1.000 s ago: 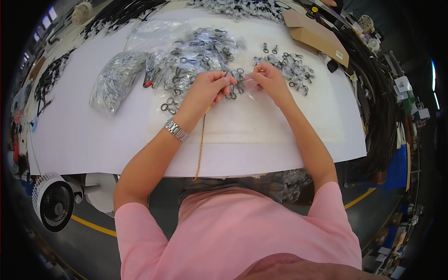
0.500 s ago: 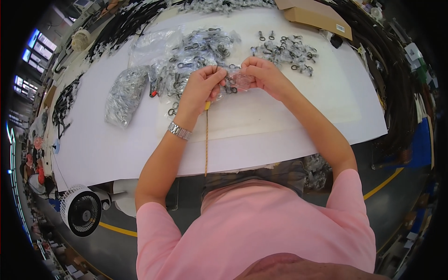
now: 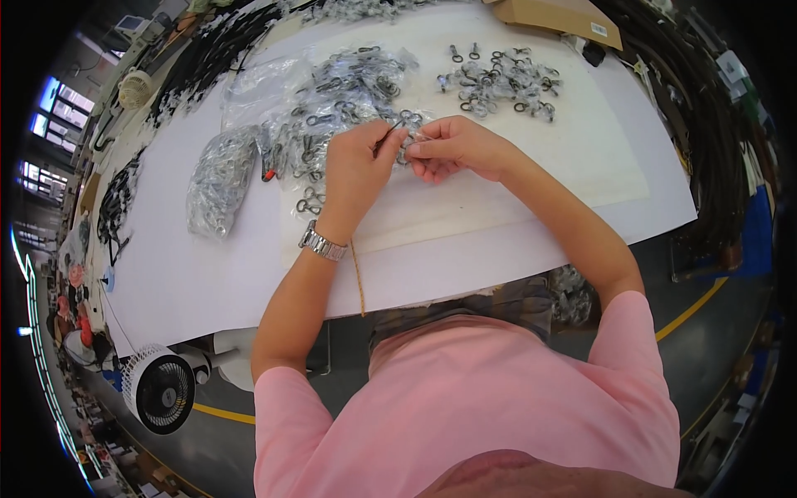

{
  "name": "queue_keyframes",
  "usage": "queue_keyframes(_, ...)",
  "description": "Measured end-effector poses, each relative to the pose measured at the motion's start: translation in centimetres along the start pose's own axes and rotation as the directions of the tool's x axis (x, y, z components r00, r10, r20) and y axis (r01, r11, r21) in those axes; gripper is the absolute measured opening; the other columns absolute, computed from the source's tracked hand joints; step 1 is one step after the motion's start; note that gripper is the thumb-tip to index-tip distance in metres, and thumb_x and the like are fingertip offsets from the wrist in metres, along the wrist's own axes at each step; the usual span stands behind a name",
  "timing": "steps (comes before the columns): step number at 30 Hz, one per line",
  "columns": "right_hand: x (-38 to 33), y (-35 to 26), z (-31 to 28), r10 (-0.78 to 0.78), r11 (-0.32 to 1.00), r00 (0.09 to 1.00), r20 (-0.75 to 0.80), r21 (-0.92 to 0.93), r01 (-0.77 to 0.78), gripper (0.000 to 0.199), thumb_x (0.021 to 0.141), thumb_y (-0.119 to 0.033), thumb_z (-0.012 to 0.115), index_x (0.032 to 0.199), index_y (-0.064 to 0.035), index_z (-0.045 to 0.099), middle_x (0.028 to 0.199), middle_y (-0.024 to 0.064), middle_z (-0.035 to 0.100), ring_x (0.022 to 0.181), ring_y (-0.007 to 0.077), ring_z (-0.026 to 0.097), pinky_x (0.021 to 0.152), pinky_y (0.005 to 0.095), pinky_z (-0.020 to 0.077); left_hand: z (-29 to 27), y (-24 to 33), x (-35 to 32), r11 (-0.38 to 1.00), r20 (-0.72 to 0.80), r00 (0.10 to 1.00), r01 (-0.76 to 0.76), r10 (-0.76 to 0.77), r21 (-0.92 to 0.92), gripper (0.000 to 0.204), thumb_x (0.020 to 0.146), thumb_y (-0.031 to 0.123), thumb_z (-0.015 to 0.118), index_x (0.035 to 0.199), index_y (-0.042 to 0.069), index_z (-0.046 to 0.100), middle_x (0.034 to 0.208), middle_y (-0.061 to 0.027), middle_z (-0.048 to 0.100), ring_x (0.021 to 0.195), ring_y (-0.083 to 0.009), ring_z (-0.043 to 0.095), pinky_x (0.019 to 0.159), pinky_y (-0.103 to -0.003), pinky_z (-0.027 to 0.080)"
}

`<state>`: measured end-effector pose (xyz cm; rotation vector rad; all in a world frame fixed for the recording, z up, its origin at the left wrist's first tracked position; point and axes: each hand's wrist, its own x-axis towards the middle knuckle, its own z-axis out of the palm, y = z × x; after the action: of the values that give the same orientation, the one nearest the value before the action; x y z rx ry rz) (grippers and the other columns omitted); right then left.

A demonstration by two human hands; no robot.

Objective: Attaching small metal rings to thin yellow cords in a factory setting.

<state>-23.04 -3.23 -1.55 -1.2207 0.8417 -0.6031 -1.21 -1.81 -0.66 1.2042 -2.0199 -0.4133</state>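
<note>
My left hand [image 3: 359, 170] is closed around a thin dark pointed tool [image 3: 387, 138], its tip showing past the thumb. An orange cord [image 3: 358, 278] hangs below that hand. Close against it, my right hand [image 3: 457, 149] pinches a small clear-wrapped metal clasp [image 3: 408, 150], mostly hidden by fingertips. Both hands meet over the near edge of a heap of wrapped metal clasps [image 3: 349, 83]. A smaller, looser group of clasps [image 3: 502, 81] lies to the right, beyond my right hand.
A full clear plastic bag [image 3: 222, 183] lies left of the heap, beside a red-tipped dark tool [image 3: 267, 162]. White sheets [image 3: 498, 241] cover the table. Dark straps [image 3: 216, 58] line the far left, and a cardboard box [image 3: 552, 21] stands at the back. A fan [image 3: 162, 390] is below the table's left corner.
The clear film that showed between my hands is now mostly out of sight. My right hand has come lower and its fingers have curled in. The left hand has turned, covering the tool's yellow part.
</note>
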Motion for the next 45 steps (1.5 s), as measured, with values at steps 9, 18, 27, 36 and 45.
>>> queue_keyframes(9,0.1,0.2,-0.2,0.031,0.995,0.994,0.103,0.095,-0.041,0.021,0.105,-0.023,0.063,0.102,-0.0027,0.067,0.075,-0.0027,0.062,0.055,0.0027,0.046,0.047,0.0204,0.0336,0.8,0.0,0.0,0.989,-0.039,0.999,-0.029,0.023,-0.144,0.012,0.097,0.011,0.068,0.094,-0.001,0.066,0.075,-0.0068,0.064,0.063,-0.0134,0.058,0.059,-0.03,0.046)
queue_keyframes(18,1.0,0.7,0.3,-0.07,0.787,0.96,-0.272,0.576,0.221,0.019,0.104,-0.018,0.058,0.112,-0.0005,0.059,0.071,-0.004,0.049,0.053,0.0036,0.031,0.045,0.0219,0.0234,1.0,1.4,-0.4,0.849,0.215,0.945,0.319,-0.248,-0.422,0.015,0.099,0.016,0.069,0.105,0.002,0.068,0.079,0.0007,0.07,0.052,-0.0032,0.048,0.049,-0.022,0.036)
queue_keyframes(27,0.8,0.1,1.8,-0.126,0.645,0.907,-0.401,0.662,0.382,0.02,0.101,-0.016,0.054,0.114,-0.0004,0.055,0.072,0.0002,0.05,0.053,0.0072,0.032,0.046,0.0244,0.0269,3.0,4.1,-0.9,0.674,0.367,0.893,0.441,-0.261,-0.592,0.022,0.097,0.014,0.069,0.115,0.002,0.065,0.08,-0.003,0.073,0.05,-0.0035,0.048,0.046,-0.021,0.037)
queue_keyframes(36,0.7,0.8,0.7,-0.174,0.721,0.839,-0.517,0.514,0.466,0.029,0.101,-0.025,0.064,0.119,-0.0035,0.07,0.099,0.0021,0.067,0.087,0.0119,0.06,0.078,0.0249,0.0463,1.2,1.6,-1.0,0.556,0.555,0.802,0.571,-0.221,-0.604,0.03,0.1,0.014,0.066,0.126,-0.002,0.065,0.092,-0.0068,0.074,0.053,-0.0016,0.044,0.045,-0.018,0.03)
queue_keyframes(45,0.2,0.6,0.9,-0.205,0.881,0.824,-0.528,0.266,0.391,0.022,0.097,-0.02,0.071,0.114,-0.0046,0.071,0.106,0.0065,0.077,0.094,0.0108,0.069,0.085,0.0271,0.0509,0.2,1.1,-0.3,0.379,0.467,0.841,0.541,-0.274,-0.751,0.019,0.099,0.015,0.07,0.11,0.0,0.069,0.091,-0.0043,0.073,0.053,-0.0007,0.043,0.044,-0.018,0.028)
